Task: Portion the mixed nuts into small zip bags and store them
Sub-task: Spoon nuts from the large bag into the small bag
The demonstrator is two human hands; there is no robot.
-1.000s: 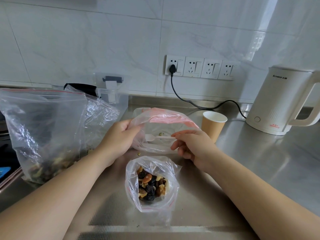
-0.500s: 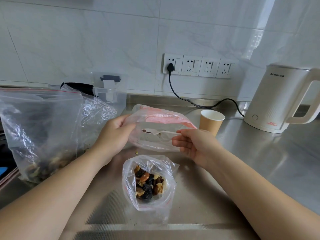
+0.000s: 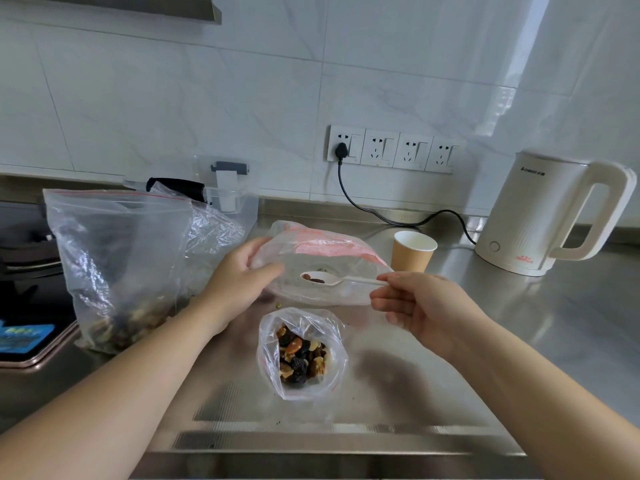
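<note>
A small zip bag [image 3: 300, 355] stands open on the steel counter, filled with mixed nuts and dried fruit. Behind it my left hand [image 3: 239, 282] grips the left edge of a pack of zip bags [image 3: 322, 251] with pink strips, lifted off the counter. My right hand [image 3: 412, 306] pinches the handle of a white plastic spoon [image 3: 332, 278] that carries a few dark pieces in its bowl, in front of the pack. A big clear bag [image 3: 117, 265] with mixed nuts at its bottom stands at the left.
A paper cup [image 3: 412, 254] stands just right of the pack. A white electric kettle [image 3: 547, 216] is at the far right, its cord running to the wall sockets [image 3: 391, 148]. A clear plastic container [image 3: 225, 195] sits behind the big bag. A stove top [image 3: 24, 271] lies at the left edge.
The spoon has come out toward the right with a few pieces in its bowl. My right hand has shifted right; my left hand still holds the pack.
</note>
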